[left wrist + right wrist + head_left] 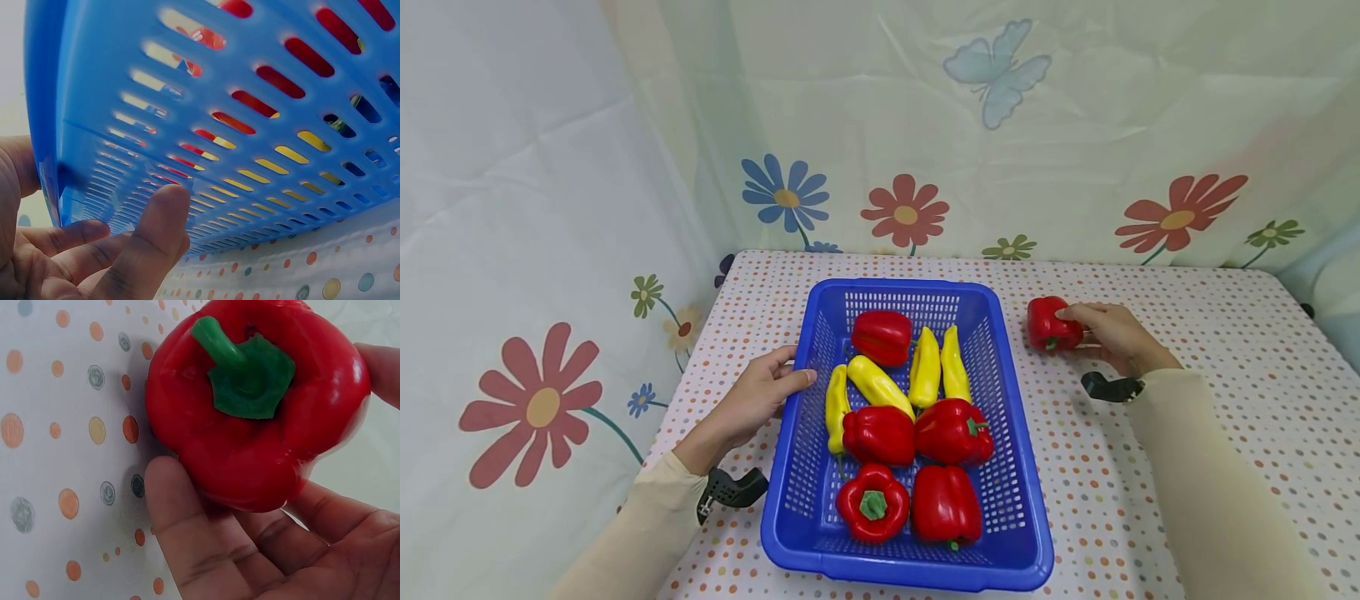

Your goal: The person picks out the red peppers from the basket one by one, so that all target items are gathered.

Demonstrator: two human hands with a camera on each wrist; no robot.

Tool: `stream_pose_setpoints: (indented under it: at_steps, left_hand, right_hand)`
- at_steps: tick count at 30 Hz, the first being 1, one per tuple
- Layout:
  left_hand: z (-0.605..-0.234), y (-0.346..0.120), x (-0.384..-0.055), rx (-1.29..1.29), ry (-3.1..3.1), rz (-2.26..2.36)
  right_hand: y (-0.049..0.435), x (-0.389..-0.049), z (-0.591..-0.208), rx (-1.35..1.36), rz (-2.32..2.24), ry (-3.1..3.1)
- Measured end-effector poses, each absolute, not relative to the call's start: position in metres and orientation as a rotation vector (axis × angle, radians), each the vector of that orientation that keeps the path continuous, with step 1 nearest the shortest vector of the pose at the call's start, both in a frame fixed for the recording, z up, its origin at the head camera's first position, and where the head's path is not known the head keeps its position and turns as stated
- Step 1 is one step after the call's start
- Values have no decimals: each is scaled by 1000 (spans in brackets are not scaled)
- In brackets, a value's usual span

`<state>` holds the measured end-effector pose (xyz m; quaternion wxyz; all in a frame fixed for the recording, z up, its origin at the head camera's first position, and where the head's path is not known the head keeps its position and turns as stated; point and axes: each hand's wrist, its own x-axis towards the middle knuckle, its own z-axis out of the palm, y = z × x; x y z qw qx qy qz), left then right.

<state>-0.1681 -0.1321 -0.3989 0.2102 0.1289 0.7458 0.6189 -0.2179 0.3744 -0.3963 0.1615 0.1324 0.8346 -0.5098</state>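
My left hand [758,393] holds the left side of a blue plastic basket [910,572], its thumb over the rim and the other fingers against the slotted outer wall [206,87]. To the right of the basket, my right hand [1112,332] grips a red bell pepper [1049,323] between thumb and fingers. In the right wrist view that pepper's green stem [228,353] faces the camera, with the fingers curled under its side. Several red bell peppers [878,435] lie in the basket's front and back, with several long yellow peppers [880,383] among them.
A table with a dotted cover [1150,483] bears the basket. Behind it hangs a pale curtain [850,108] with flowers and a butterfly, and another white sheet [512,225] hangs at the left. Each wrist wears a black camera mount [1108,388].
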Motion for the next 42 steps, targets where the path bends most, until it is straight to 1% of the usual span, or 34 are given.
stream_pose_setpoints:
  at_steps: [19, 22, 28, 34, 37, 42]
  left_hand:
    - [-399, -132, -168, 350, 2084, 1721]
    - [-399, -132, -169, 350, 2077, 1723]
    - [-399, -132, -169, 357, 2078, 1719]
    - [-398, -132, -169, 357, 2078, 1711]
    - [-398, -131, -169, 354, 2077, 1709]
    - [-398, -131, -168, 350, 2081, 1708]
  right_hand:
    - [382, -220, -398, 372, -1459, 2348]
    - [383, -221, -403, 436, -1465, 2405]
    - [393, -224, -412, 405, -1479, 2427]
    - [409, -234, -434, 406, -1471, 2466]
    - [408, -232, -430, 411, -1484, 2454]
    - [421, -242, -450, 443, -1513, 2453]
